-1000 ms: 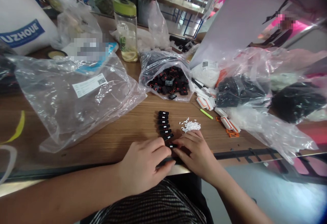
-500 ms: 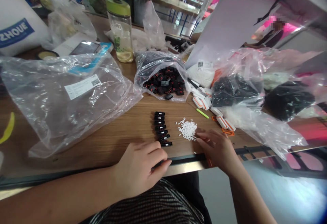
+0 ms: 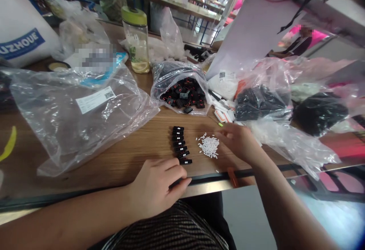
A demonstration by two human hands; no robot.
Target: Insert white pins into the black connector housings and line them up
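Observation:
My left hand (image 3: 162,185) rests at the table's front edge with its fingers curled under. Whatever lies inside those fingers, if anything, is hidden. Just beyond its knuckles, a column of several small black connectors (image 3: 179,143) lies on the wood, each with white spots on its side. A heap of tiny white plugs (image 3: 209,146) sits to their right. My right hand (image 3: 241,141) is beyond the heap's right side, its fingertips at a thin green stick (image 3: 220,125). Only the stick's end shows, and the blur does not reveal whether the fingers grip it.
A clear bag of black connectors (image 3: 182,96) lies open behind the column. A large clear bag (image 3: 65,117) covers the left side, with a green-lidded bottle (image 3: 137,39) behind it. White and orange parts (image 3: 224,115) and bags of black parts (image 3: 262,100) lie right.
My right hand has moved from the edge of the white heap up to the green stick, covering most of it. My left hand has stayed in place. The view has shifted slightly.

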